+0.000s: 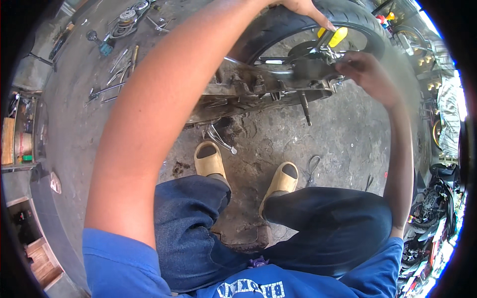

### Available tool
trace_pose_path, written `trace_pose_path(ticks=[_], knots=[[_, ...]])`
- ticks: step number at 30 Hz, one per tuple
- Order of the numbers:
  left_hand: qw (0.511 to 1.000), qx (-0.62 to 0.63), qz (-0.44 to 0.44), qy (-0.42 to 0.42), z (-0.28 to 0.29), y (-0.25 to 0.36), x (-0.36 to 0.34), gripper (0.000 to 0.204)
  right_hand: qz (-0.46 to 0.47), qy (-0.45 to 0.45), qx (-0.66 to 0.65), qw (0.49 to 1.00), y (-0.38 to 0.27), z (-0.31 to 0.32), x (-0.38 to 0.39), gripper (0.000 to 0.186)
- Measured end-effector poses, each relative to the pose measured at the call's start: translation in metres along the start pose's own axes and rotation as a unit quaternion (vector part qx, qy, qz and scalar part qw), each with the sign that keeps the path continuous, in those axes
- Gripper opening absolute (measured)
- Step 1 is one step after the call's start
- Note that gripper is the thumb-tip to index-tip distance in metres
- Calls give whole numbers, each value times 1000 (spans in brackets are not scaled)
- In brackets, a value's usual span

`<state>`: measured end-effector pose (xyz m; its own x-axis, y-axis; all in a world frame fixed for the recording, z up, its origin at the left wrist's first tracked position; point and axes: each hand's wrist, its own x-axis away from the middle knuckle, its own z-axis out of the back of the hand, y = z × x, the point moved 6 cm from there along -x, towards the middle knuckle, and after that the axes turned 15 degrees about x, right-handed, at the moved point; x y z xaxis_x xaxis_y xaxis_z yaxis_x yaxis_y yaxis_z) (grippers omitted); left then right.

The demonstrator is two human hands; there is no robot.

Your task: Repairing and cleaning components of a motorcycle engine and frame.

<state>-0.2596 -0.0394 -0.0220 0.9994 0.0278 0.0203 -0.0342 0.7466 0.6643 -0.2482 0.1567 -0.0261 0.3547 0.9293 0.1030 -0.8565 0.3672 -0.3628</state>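
Observation:
A motorcycle wheel with a black tyre lies ahead of me, joined to a grimy metal swingarm-like housing. My left hand rests over the tyre, its thumb stretched toward the rim; the other fingers are cut off by the picture's top edge. Beside the thumb tip, bright yellow pieces show at a spoke. My right hand is at the hub end of the housing, fingers curled together at the metal parts there. Blur and the fingers hide what they pinch.
Wrenches and other hand tools lie on the concrete floor at the left, near a blue-ended tool and round metal parts. A chrome lever lies by my tan slides. Motorcycles stand along the right.

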Motion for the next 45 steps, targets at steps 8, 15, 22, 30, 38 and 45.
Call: trace_pose_path(ticks=[8, 15, 22, 30, 38, 45], knots=[[919, 282, -63, -269, -40, -17, -25, 113, -18, 8, 47, 999, 20, 8, -7, 13], [937, 267, -31, -225, -43, -8, -22, 114, 105, 89, 211, 968, 49, 24, -2, 11], [956, 208, 46, -203, -19, -2, 18, 111, -3, 19, 39, 999, -2, 9, 8, 9], [986, 115, 13, -122, -9, 6, 8, 106, 8, 113, 157, 981, 16, 24, 12, 8], [996, 57, 0, -64, 1, 7, 14, 103, 21, 117, 234, 965, -37, 25, 22, 7], [995, 67, -7, -71, -3, 12, 16, 102, 23, 133, 271, 953, -47, 28, 31, 6]])
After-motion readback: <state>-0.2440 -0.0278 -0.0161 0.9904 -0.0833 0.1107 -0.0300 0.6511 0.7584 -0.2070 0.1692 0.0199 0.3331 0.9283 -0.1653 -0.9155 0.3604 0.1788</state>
